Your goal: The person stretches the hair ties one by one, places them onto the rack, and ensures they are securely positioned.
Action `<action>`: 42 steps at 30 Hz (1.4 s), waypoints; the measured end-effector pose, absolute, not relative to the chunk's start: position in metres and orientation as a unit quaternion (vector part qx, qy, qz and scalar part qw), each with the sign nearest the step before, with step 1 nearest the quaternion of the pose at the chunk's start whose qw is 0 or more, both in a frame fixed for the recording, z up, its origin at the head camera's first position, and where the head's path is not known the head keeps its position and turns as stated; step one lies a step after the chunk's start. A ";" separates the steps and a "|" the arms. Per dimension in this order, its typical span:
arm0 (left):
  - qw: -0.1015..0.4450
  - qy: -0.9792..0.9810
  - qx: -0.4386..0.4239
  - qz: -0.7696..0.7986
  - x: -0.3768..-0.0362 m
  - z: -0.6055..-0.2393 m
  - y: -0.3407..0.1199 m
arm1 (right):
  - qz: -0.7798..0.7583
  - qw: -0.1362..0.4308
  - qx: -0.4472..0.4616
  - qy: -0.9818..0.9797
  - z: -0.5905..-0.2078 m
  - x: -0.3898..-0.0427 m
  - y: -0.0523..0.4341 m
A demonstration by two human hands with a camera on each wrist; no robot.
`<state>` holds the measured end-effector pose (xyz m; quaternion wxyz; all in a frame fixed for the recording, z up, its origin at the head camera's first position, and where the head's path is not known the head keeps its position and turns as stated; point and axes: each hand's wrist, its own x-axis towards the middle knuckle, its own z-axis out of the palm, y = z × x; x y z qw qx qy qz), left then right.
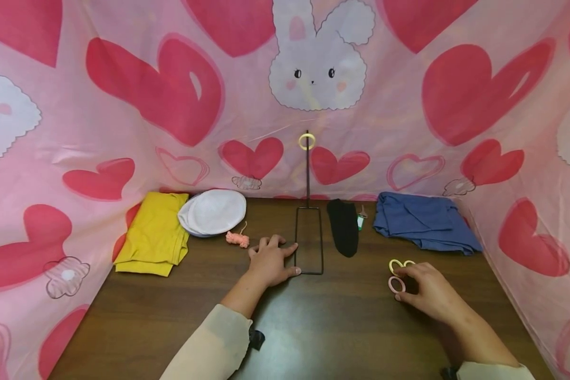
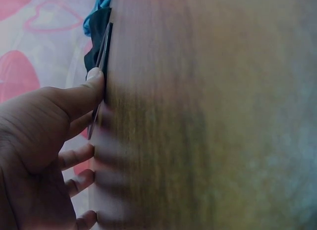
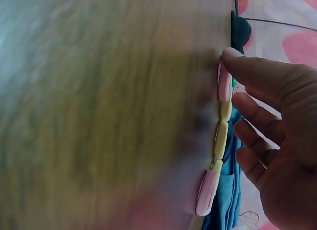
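Note:
My left hand (image 1: 269, 263) rests on the table with spread fingers. Its thumb and index finger touch the left side of the black wire stand's rectangular base (image 1: 321, 243). A yellow ring (image 1: 306, 141) hangs at the top of the stand's upright. Over on the right, my right hand (image 1: 429, 290) has its thumb and index finger at opposite edges of a pink ring (image 1: 396, 285). Beside it lie yellow rings (image 1: 395, 264), partly covered by the fingers. In the right wrist view another pink ring (image 3: 207, 193) ends the row; the hand hides it from the head view.
Folded yellow cloth (image 1: 154, 232), a white round cloth item (image 1: 214, 211) and a coral yarn bundle (image 1: 237, 239) lie left. Right of the stand are a black sock-like piece (image 1: 344, 227), a key with a green tag (image 1: 361, 219) and folded blue cloth (image 1: 423, 221). Pink printed fabric (image 1: 313, 121) encloses the table.

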<state>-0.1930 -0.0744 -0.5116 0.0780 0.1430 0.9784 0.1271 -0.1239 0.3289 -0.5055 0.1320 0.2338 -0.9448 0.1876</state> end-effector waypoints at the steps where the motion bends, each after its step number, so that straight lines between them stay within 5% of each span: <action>1: 0.078 0.978 0.143 0.127 -0.193 -0.511 -0.074 | 0.185 0.130 0.233 -0.946 -0.506 -0.124 0.330; 13: 0.079 0.977 0.142 0.135 -0.193 -0.508 -0.073 | 0.166 0.120 0.218 -0.954 -0.505 -0.125 0.332; 42: 0.080 0.975 0.143 0.147 -0.191 -0.508 -0.075 | 0.248 0.204 0.306 -0.896 -0.447 -0.149 0.261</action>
